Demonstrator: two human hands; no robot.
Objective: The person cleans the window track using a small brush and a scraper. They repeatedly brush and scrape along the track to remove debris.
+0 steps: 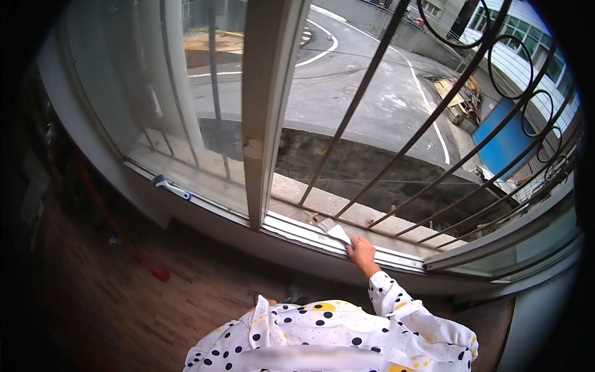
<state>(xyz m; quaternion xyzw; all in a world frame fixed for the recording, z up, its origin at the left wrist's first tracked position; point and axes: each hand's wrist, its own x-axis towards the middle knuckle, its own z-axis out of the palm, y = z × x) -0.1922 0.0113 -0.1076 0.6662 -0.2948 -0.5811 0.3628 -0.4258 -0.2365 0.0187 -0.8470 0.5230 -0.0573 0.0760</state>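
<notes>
My right hand (362,253) grips the handle of a flat brush (338,230) with a white body and pale bristles. The bristles point up and left, over the outer edge of the white sliding-window track (302,230) and the concrete ledge (297,191). Crumbs of debris (317,217) lie on the ledge close to the bristle tips. Only a sliver of my left hand (266,304) shows past the polka-dot shirt, low and left of centre; its fingers are hidden. A blue-and-white handled brush (172,187) rests on the sill farther left.
Dark metal security bars (358,100) stand outside the open window section. A glass sliding panel (204,102) with a thick upright frame (260,139) covers the left. Below the sill, a red long-handled object (151,267) lies on the wood-look floor (139,316).
</notes>
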